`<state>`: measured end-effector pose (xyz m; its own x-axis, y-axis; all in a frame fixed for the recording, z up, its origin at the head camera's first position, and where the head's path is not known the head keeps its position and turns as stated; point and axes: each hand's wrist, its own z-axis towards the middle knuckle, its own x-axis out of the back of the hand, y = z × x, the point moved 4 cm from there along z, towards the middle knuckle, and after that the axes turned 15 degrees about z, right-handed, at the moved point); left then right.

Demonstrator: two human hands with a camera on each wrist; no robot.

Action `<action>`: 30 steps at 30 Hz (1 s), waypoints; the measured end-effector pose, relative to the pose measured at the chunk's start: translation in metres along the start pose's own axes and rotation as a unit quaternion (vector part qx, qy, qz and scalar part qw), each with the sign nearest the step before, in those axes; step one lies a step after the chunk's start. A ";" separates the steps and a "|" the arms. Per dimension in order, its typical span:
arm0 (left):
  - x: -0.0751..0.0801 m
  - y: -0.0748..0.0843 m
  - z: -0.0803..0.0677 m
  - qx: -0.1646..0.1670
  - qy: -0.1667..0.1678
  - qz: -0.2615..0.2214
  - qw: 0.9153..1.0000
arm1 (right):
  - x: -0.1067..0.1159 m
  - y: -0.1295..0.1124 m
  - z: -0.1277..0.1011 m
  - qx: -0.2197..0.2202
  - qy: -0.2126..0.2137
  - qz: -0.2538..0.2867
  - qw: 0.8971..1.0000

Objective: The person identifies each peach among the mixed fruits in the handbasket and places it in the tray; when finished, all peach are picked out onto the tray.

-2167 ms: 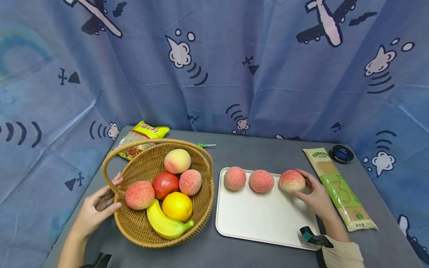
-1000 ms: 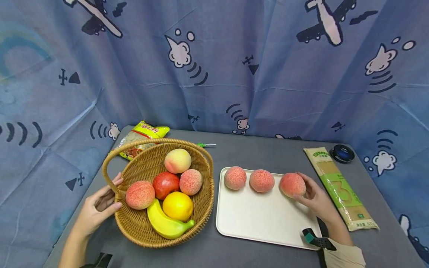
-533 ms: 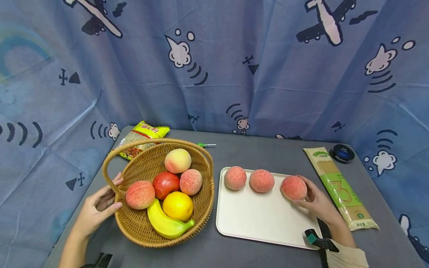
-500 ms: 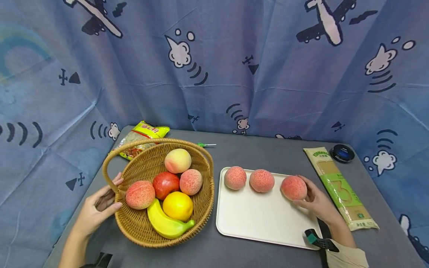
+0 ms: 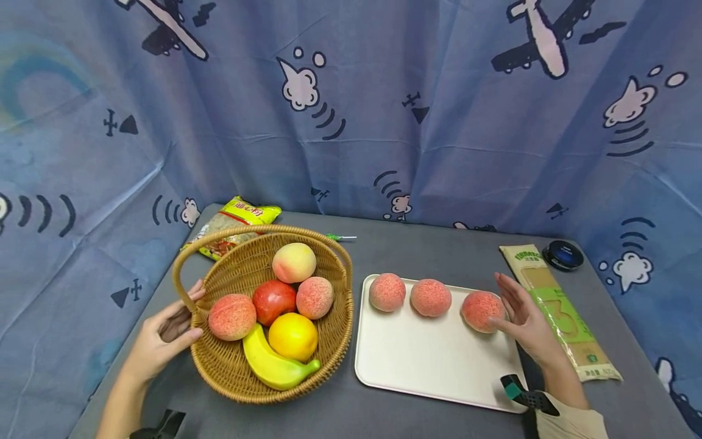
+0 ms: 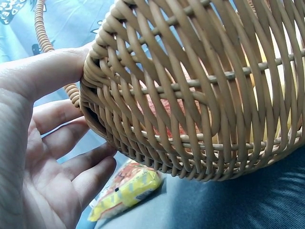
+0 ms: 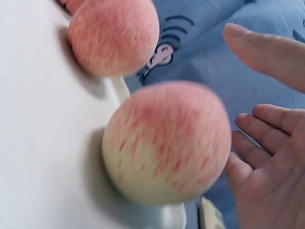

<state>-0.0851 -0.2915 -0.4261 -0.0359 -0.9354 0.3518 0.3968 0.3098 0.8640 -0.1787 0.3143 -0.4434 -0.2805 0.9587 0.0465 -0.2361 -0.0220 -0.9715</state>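
Observation:
A wicker basket [image 5: 329, 317] on the left holds several fruits: peaches, a red apple [image 5: 272, 300], an orange [image 5: 293, 336] and a banana [image 5: 271, 368]. My left hand [image 5: 164, 332] rests against its outer wall [image 6: 190, 95], thumb on the rim, fingers [image 6: 71, 157] fairly straight. A white tray [image 5: 433, 366] carries three pink peaches in a row. My right hand [image 5: 521, 317] is open just right of the rightmost peach [image 5: 481, 311], fingers spread and off it. In the right wrist view that peach [image 7: 167, 140] sits near the tray's edge [image 7: 38, 143], with my fingers [image 7: 271, 129] beside it.
A long noodle packet [image 5: 559, 305] lies right of the tray, with a black round lid [image 5: 561, 254] behind it. A yellow snack bag [image 5: 236, 222] and a green stick [image 5: 340, 237] lie behind the basket. Blue printed curtains enclose the grey table [image 5: 428, 250].
My right hand, which cupped the rightmost peach, has opened and drawn its fingers off it; the peach stays on the tray. My left hand has not moved.

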 end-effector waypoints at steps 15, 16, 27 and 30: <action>-0.001 0.001 0.000 -0.019 -0.001 0.000 1.000 | -0.091 -0.063 0.019 0.111 -0.165 0.045 0.979; -0.001 0.001 0.000 -0.023 -0.001 -0.002 1.000 | -0.098 -0.066 0.021 0.117 -0.182 0.046 0.975; -0.001 0.003 0.000 -0.004 -0.001 0.011 1.000 | -0.173 -0.101 0.035 0.104 -0.292 0.059 0.949; -0.001 0.003 0.000 0.006 -0.002 0.016 1.000 | -0.198 -0.106 0.042 0.101 -0.319 0.047 0.941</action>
<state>-0.0843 -0.2899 -0.4240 -0.0267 -0.9243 0.3806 0.3861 0.3417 0.8569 -0.1373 0.1152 -0.3399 -0.7947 0.5867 0.1553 -0.3371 -0.2139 -0.9168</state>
